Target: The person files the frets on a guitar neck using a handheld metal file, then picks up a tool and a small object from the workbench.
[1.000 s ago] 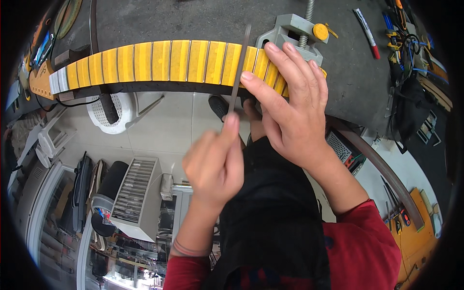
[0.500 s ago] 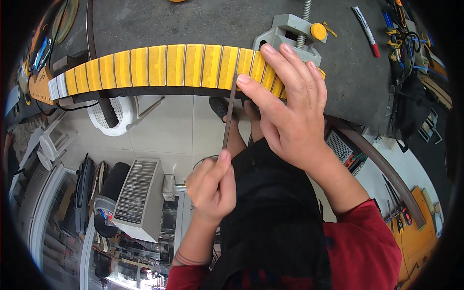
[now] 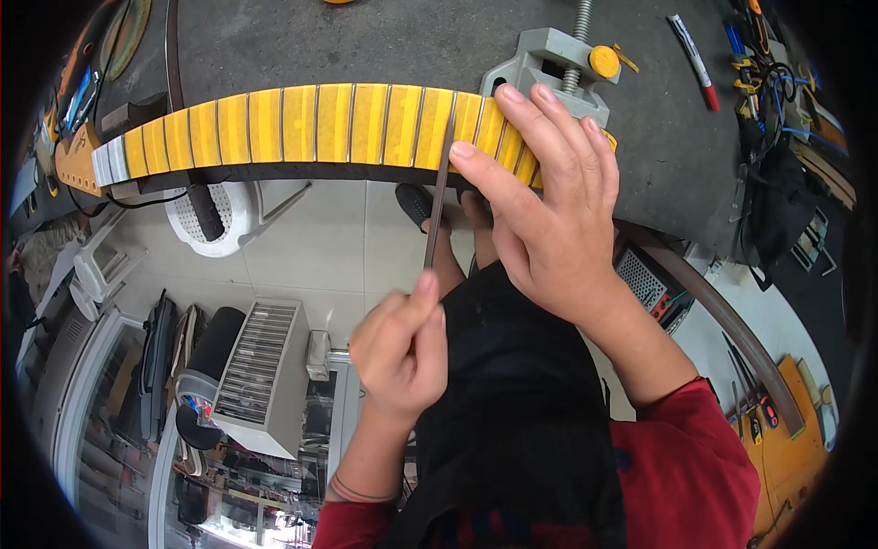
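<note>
A guitar neck (image 3: pixel 301 128) lies across the near edge of the bench, its fretboard covered in yellow tape between bare metal frets, with white tape beside the headstock (image 3: pixel 79 165) at the left. My left hand (image 3: pixel 398 352) is closed round the near end of a slim metal file (image 3: pixel 437 206). The far part of the file lies over the fretboard, in line with a fret. My right hand (image 3: pixel 553 188) rests open across the neck's right end, fingers stretched out and hiding part of the last frets. Its thumb tip touches or nearly touches the file.
Behind my right fingers stands a grey vise (image 3: pixel 540 59) with a threaded screw. A red-capped marker (image 3: pixel 693 62) lies farther right, near a cluster of tools (image 3: pixel 768 78). Below the bench are a white stool (image 3: pixel 233 215) and a slatted grey box (image 3: pixel 261 375).
The file has slid farther over the fretboard, away from me, and my left hand has moved slightly forward with it. My right hand has stayed in place.
</note>
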Action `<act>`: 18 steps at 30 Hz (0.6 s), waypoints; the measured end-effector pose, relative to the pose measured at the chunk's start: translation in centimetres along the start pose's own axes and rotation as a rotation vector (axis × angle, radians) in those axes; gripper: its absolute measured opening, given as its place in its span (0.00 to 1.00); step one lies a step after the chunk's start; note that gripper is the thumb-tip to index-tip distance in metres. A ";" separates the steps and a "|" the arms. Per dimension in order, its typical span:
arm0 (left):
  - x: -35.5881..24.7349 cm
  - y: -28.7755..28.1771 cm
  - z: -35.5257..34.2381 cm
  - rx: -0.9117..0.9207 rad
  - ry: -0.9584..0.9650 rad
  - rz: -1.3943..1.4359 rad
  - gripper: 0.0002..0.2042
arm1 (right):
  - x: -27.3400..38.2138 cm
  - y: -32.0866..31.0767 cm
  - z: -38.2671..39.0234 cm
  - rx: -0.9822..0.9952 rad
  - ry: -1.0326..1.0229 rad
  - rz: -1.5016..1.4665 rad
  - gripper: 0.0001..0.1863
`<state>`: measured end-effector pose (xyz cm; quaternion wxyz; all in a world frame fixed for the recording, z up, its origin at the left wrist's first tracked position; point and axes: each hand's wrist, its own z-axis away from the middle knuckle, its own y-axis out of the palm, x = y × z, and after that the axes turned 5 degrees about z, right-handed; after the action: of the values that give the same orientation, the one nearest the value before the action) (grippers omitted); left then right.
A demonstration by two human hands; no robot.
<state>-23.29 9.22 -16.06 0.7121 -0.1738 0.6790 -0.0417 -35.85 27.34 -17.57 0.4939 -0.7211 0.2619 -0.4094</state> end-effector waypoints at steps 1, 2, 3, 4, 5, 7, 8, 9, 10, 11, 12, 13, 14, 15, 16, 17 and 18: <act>0.2 0.8 -1.5 0.000 -0.001 0.005 0.20 | 0.1 0.1 0.1 0.000 0.005 0.002 0.35; 1.0 2.2 -4.2 -0.045 0.040 0.074 0.20 | 0.1 0.0 0.2 0.003 0.005 0.007 0.35; 0.7 2.2 -5.5 -0.074 0.060 0.094 0.20 | 0.4 -0.3 -0.3 0.011 0.016 -0.016 0.35; 0.8 2.6 -6.5 -0.099 0.081 0.126 0.21 | 0.4 -0.4 -0.4 0.024 0.027 -0.028 0.35; 0.8 2.6 -6.8 -0.093 0.092 0.128 0.21 | 0.3 -0.4 -0.4 0.025 0.023 -0.031 0.35; 0.8 2.1 -5.5 -0.080 0.101 0.135 0.20 | 0.1 -0.4 -0.1 0.023 0.015 -0.001 0.35; 0.7 1.1 -3.0 -0.021 0.076 0.046 0.20 | -0.2 -0.4 0.1 0.023 0.025 0.008 0.35; 0.5 0.3 -1.2 0.031 0.053 -0.051 0.19 | -0.2 -0.2 0.2 0.014 0.020 0.009 0.35; -0.3 0.1 -0.9 0.030 0.053 -0.052 0.19 | -0.2 -0.1 0.3 0.009 0.011 0.010 0.35; -1.0 0.1 -1.0 0.015 0.019 -0.029 0.19 | -0.1 0.0 0.3 0.009 0.010 0.010 0.35; -1.4 0.3 -1.3 0.000 -0.014 -0.005 0.20 | 0.0 0.0 0.3 0.007 0.013 0.003 0.35; -0.9 0.8 -1.9 0.000 -0.015 -0.002 0.20 | 0.0 0.1 0.2 0.006 0.015 -0.003 0.35; 0.1 1.8 -3.2 -0.027 0.032 0.017 0.21 | 0.0 0.0 0.1 0.008 0.015 0.000 0.35; 0.0 2.3 -5.2 -0.057 0.077 0.027 0.22 | 0.2 -0.2 -0.2 0.015 0.018 -0.013 0.35; -0.1 2.6 -6.2 -0.061 0.075 0.026 0.22 | 0.2 -0.3 -0.3 0.020 0.016 -0.020 0.35; -0.2 2.8 -6.9 -0.067 0.071 0.027 0.23 | 0.2 -0.4 -0.4 0.024 0.018 -0.025 0.36; -0.3 2.5 -6.4 -0.071 0.070 0.024 0.23 | 0.3 -0.4 -0.3 0.027 0.016 -0.022 0.36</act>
<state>-30.02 10.42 -16.68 0.6818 -0.1891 0.7065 -0.0150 -35.99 27.14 -17.01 0.4970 -0.7139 0.2521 -0.4240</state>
